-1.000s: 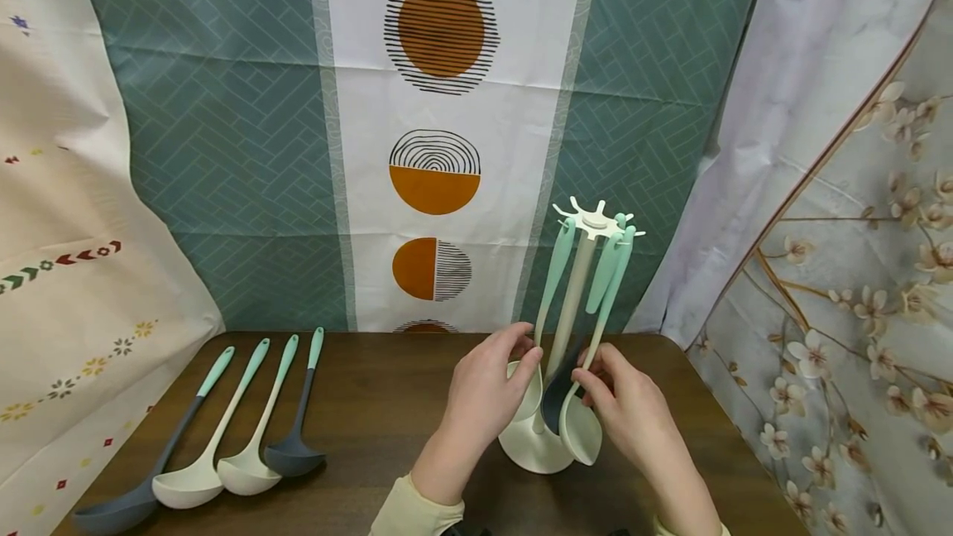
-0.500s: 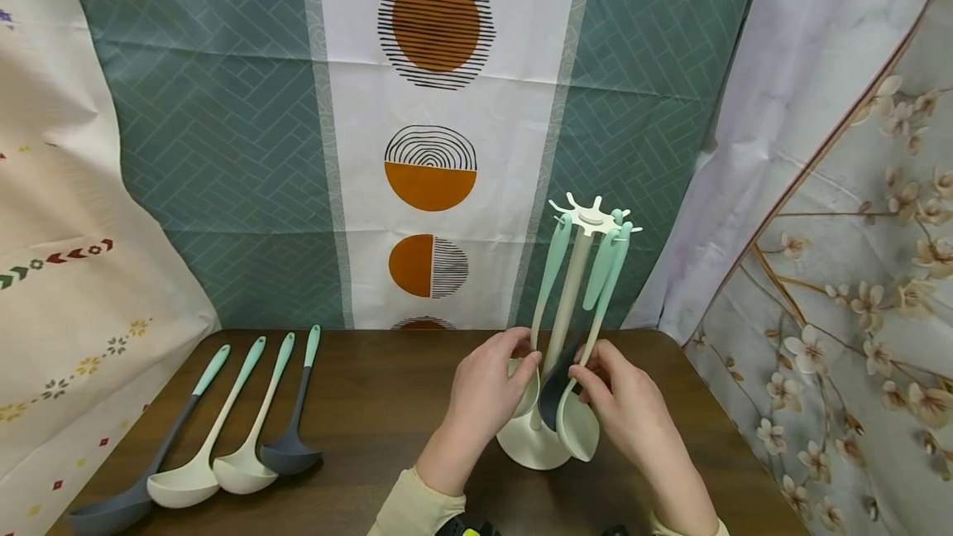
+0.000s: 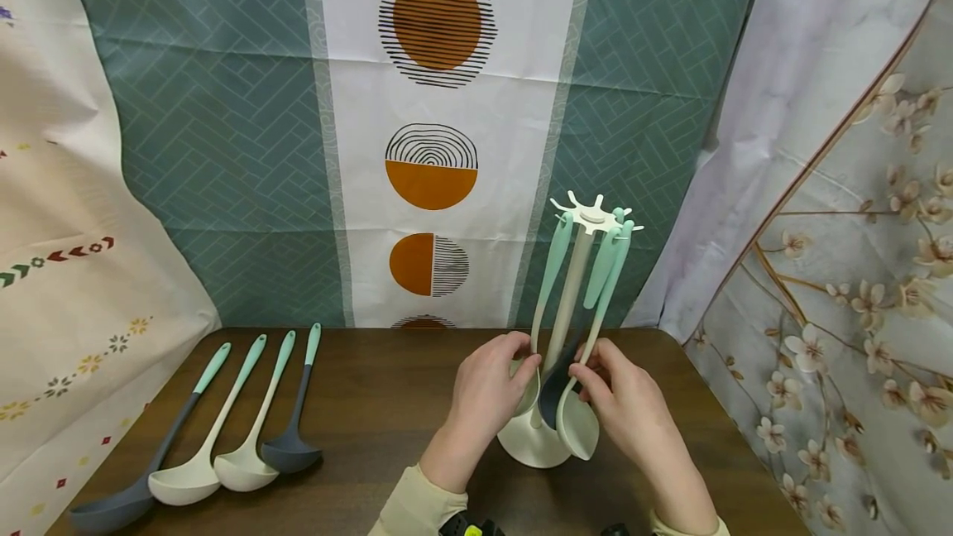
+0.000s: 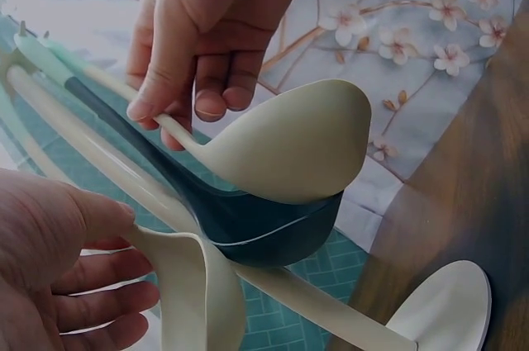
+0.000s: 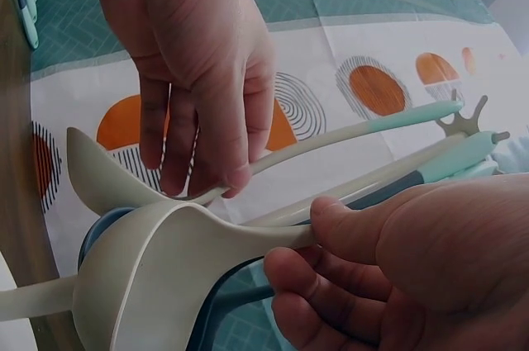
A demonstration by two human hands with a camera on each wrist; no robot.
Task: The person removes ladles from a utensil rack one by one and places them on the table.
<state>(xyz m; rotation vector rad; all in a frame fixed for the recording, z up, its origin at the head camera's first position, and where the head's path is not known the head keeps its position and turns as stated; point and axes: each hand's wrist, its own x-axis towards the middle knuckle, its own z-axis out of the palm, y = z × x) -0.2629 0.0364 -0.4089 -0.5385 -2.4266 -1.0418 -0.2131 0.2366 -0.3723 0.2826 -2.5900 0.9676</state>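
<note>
A cream rotating-style utensil stand with a hooked top and round base holds several hanging ladles with mint handles. My left hand pinches the neck of the cream ladle on the stand's left side. On the other side, my right hand pinches another cream ladle low on its stem, just above the bowl. Between the two hangs a dark grey ladle, untouched by either hand. Both held ladles still hang with their mint handle ends at the hooks. In the head view the left ladle's bowl is partly hidden by my left hand.
At the left of the brown wooden table several ladles lie side by side: a dark one, two cream ones and a smaller dark one. A patterned curtain hangs behind, with floral cloth at the right.
The head view has shifted slightly. Both hands keep their grip on the same two cream ladles, and the stand stays in place.
</note>
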